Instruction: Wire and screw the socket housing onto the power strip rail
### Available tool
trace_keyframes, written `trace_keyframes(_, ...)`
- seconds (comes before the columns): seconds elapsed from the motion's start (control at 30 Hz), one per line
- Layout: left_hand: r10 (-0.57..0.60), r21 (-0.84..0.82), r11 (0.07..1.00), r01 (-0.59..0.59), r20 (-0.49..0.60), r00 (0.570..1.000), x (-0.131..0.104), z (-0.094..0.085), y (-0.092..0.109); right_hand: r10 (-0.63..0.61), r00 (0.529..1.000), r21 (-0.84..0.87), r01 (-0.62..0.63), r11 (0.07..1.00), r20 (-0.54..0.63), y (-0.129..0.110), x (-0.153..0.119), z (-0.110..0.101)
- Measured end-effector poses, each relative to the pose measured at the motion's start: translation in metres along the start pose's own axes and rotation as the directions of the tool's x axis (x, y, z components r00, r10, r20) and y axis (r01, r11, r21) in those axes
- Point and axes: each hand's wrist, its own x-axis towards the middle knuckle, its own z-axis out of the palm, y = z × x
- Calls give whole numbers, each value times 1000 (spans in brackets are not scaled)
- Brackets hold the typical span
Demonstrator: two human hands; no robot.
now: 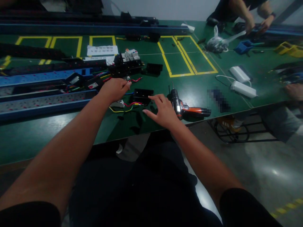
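Loosely, the right hand (163,111) splays by a glossy, boxy black part (140,94) (left hand (114,89): grip unclear).

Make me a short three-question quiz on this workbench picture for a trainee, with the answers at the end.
1. True or false: in the picture, the black rectangular part between the bare left hand and bare right hand lies left of the black-and-orange power drill.
2. Which hand is nearer the drill? A) left; B) right.
3. Fill in: the flat rectangular outlines on the smooth green tabletop are ____.

Key: 1. True. 2. B. 3. Yellow.
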Motion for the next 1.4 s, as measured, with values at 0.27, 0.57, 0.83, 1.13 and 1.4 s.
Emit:
trace_keyframes(0.27,-5,16,1000,4,43,999,8,10,-9,99,991,-60,-104,993,-92,-19,-13,48)
trace_keyframes(0.57,-8,-27,1000,11,125,992,19,22,-21,107,992,-157,-96,983,63,46,73,26)
trace_keyframes(0.83,10,-95,995,25,352,936,31,21,-21,5,989,-26,-1,1000,149,72,98,16)
trace_keyframes(1.13,20,-171,983,67,460,888,36,22,-26,-70,988,77,59,995,138,80,94,16)
trace_keyframes(1.4,0,-255,960,114,409,912,26,19,-28,-46,990,41,41,998,133,79,94,15)
